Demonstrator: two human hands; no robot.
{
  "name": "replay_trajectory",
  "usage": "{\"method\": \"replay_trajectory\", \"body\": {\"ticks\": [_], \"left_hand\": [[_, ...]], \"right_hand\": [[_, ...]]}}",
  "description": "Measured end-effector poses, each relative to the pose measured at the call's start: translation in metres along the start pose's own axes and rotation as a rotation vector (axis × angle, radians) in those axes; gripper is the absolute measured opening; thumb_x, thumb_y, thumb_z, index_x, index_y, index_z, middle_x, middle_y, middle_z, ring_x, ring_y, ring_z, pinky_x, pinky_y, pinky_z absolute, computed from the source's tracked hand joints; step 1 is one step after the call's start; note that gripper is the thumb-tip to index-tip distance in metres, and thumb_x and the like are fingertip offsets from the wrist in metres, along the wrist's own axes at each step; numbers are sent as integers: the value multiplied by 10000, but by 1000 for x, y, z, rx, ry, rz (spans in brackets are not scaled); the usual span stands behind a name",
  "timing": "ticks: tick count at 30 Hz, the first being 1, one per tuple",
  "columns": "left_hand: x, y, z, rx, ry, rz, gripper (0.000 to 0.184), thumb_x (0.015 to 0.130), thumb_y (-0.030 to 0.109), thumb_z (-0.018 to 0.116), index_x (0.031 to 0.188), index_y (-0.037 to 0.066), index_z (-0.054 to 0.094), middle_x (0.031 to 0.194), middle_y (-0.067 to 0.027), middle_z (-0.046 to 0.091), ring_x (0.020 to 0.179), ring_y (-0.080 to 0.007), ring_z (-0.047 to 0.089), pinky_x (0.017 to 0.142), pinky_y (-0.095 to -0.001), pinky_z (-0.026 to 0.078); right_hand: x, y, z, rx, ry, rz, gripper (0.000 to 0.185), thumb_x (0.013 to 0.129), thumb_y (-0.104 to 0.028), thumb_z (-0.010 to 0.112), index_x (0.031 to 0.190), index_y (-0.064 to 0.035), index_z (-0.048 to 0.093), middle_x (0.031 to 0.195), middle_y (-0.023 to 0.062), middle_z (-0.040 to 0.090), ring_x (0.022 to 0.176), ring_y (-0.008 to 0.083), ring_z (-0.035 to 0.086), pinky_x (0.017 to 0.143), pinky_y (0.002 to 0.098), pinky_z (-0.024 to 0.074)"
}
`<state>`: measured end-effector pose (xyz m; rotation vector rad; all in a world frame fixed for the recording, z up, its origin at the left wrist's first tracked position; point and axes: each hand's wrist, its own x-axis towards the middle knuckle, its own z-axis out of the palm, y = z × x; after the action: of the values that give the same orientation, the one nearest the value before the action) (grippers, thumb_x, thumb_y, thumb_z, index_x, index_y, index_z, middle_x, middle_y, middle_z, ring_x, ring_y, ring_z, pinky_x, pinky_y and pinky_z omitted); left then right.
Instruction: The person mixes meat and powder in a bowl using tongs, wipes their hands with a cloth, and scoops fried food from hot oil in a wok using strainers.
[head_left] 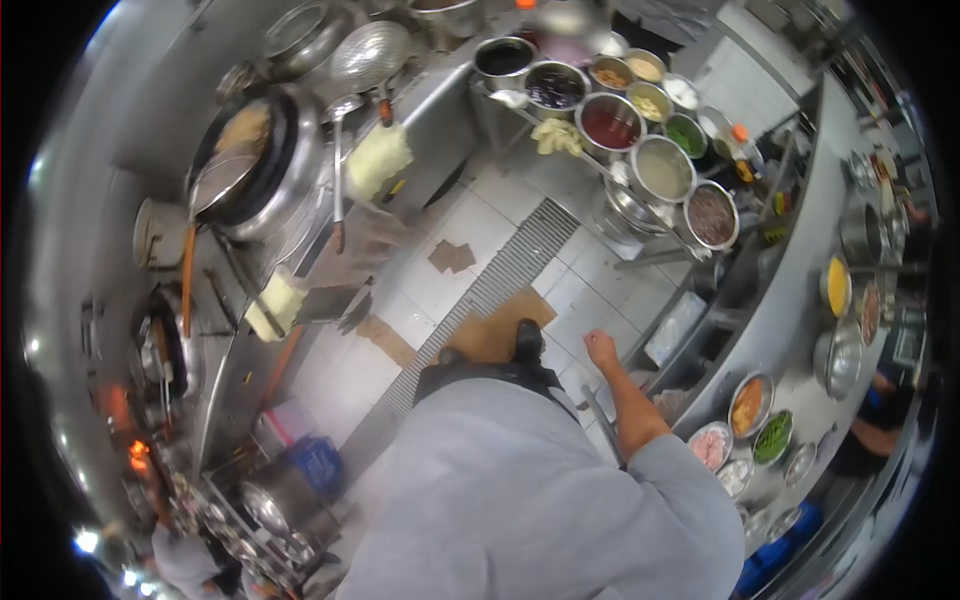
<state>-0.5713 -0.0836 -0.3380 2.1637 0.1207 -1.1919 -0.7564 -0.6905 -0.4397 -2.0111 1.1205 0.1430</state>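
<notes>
My right hand [600,348] hangs over the tiled floor in front of my body, its fingers curled in and nothing visible in them. It touches nothing. The nearest thing to it is the steel counter [690,385] on the right, with bowls of orange food [747,406], green cut vegetables [773,437] and pale pink food [711,446]. My left hand is out of view. On the left, a large wok [270,165] holds a strainer [226,180] and some tan food. A ladle [338,165] and a folded pale cloth [379,160] lie beside it.
Steel pots of sauces [610,122] and small bowls crowd a stand ahead. A drain grate [510,270] crosses the tiles, with flattened cardboard [495,328] under my feet. A flame [138,455] burns at the lower left, near another person [185,555]. A second person's arm [875,437] shows at right.
</notes>
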Motion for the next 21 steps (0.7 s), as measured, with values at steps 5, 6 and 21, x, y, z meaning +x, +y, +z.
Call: {"method": "replay_trajectory", "body": {"ticks": [5,6,21], "left_hand": [[9,38,21,-101,-47,70,356,907,192,575,1245,96,515,977,-57,592,847,-185,586,743,-362,507],[12,41,21,-121,-57,64,357,907,193,575,1245,96,515,978,-56,594,846,-186,587,743,-364,507],[240,152,-143,-830,374,159,813,829,188,631,1489,186,156,1287,-105,499,1066,-222,548,826,-484,473]], "right_hand": [[53,-81,-28,-9,177,-99,333,865,-358,589,909,-38,670,820,200,671,787,382,650,711,437,499],[64,-90,-37,-7,195,-101,346,867,-374,585,927,-43,666,843,201,673,786,386,651,707,438,499],[43,-36,-69,7,-289,538,383,794,-234,652,1159,-130,605,874,117,630,781,229,616,678,420,525]]}}
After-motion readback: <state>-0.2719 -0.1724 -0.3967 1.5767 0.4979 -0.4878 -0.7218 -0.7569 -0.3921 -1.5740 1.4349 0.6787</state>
